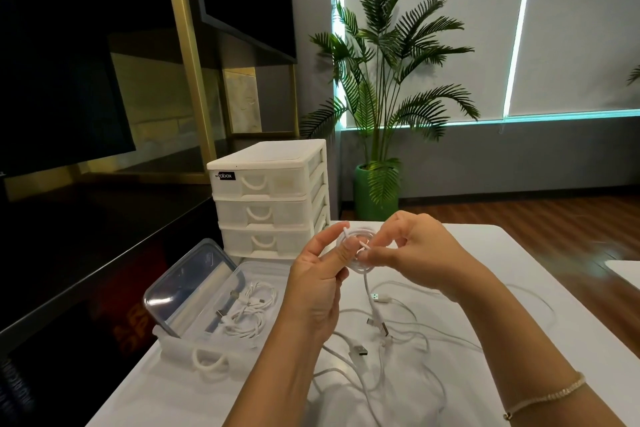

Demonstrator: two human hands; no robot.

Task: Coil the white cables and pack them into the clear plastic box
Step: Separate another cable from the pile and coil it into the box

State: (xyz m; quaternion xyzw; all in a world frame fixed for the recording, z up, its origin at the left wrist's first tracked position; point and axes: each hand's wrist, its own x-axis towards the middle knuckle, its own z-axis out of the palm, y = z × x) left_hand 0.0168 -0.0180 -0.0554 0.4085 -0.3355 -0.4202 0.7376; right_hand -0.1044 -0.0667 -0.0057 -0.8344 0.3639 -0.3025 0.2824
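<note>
Head view: a coiled white cable (pixel 358 248) is held upright above the worktop (pixel 485 253), its tail hanging straight down. The left hand (pixel 320 288) grips the coil; right hand (pixel 420 253) pinches its end. Box (pixel 221 308) sits left, loose cables (pixel 398 350) spread below.

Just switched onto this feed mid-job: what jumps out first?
Both hands are raised at centre, the left hand and right hand gripping a small white cable coil. Loose white cables sprawl over the white table below them. At left, the clear plastic box already holds coiled cables.
</note>
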